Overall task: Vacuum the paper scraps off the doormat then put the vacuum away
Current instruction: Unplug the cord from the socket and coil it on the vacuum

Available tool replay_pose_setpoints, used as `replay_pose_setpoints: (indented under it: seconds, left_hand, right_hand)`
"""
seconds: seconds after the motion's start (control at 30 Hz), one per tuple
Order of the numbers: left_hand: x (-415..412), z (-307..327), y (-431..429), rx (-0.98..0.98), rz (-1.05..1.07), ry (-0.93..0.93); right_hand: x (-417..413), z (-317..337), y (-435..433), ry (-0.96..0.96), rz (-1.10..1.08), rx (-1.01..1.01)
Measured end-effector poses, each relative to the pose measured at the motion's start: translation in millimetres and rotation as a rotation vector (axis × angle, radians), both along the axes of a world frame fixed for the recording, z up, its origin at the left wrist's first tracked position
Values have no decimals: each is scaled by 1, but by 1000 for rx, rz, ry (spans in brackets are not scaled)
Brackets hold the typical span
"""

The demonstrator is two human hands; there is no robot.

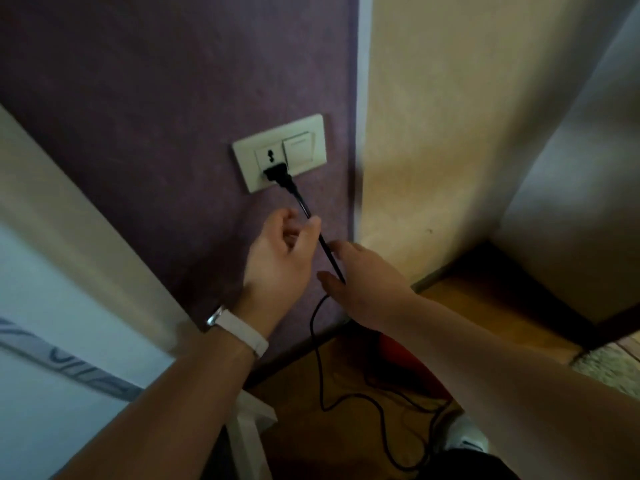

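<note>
Left grip (277, 251) pinches cord (300, 201), plug (277, 173) in socket (265, 156); right grip (363, 282) on cord, closure unclear.

Rough matt wall (138, 98), smooth plastic socket plate (242, 157), perhaps rubbery cord (326, 247), wooden floor (294, 427).

Brown wooden floor (298, 427).
A black cord (320, 382) lies looped on it; a pale rug (609, 367) sits at its right edge.
</note>
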State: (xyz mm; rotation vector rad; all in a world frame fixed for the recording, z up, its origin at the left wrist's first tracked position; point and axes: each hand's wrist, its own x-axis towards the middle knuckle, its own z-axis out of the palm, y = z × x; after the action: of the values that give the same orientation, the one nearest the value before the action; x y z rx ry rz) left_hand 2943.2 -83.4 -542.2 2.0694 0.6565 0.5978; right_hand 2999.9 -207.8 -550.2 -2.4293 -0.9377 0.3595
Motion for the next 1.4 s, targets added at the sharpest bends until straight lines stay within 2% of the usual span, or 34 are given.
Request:
replay_pose_setpoints:
  seconds: [0.07, 0.2, 0.27, 0.37, 0.5, 0.63, 0.73, 0.8, 0.87, 0.93, 0.97, 1.03, 1.1, 1.2, 1.27, 1.4]
  left_hand:
    - [15, 16, -1, -163, -3, -52]
    - [30, 37, -10, -725, -10, -181]
    - [25, 40, -23, -798, -42, -213]
    - [9, 36, -46, -769, -168, -188]
    - [10, 45, -56, -881, -212, -232]
    - [17, 66, -48, -790, -253, -296]
    - [19, 76, -30, -590, -237, -336]
    - [20, 75, -15, -387, -201, -326]
    - [17, 66, -14, -121, -197, -196]
    - [15, 46, -26, 60, -296, 43]
    - [15, 34, -37, 46, -384, 153]
    - [17, 15, -62, -124, -570, 284]
    - [25, 4, -83, -322, -663, 318]
    - [31, -2, -110, -473, -784, 253]
    - [34, -5, -121, -509, -839, 235]
    - [41, -16, -134, -370, -907, 259]
  right_hand:
    - [-1, 1, 10, 20, -15, -30]
    - [-3, -5, 5, 67, -5, 34]
    - [-7, -5, -9, 124, 53, 71]
    - [-14, -7, -37, 210, 131, 46]
    - [-14, -12, -78, 326, -21, 61]
    - [-11, -11, -104, 466, -203, 156]
    - [-4, -16, -126, 487, -347, 128]
    - [-1, -14, -141, 510, -476, 143]
    - [3, -6, -150, 535, -594, 232]
    - [6, 11, -148, 533, -618, 296]
    - [8, 20, -145, 513, -593, 311]
    - [8, 39, -137, 451, -516, 327]
    - [8, 53, -132, 410, -476, 358]
    - [9, 65, -132, 367, -486, 396]
    - [10, 68, -136, 349, -507, 416]
    - [6, 73, -139, 403, -516, 588]
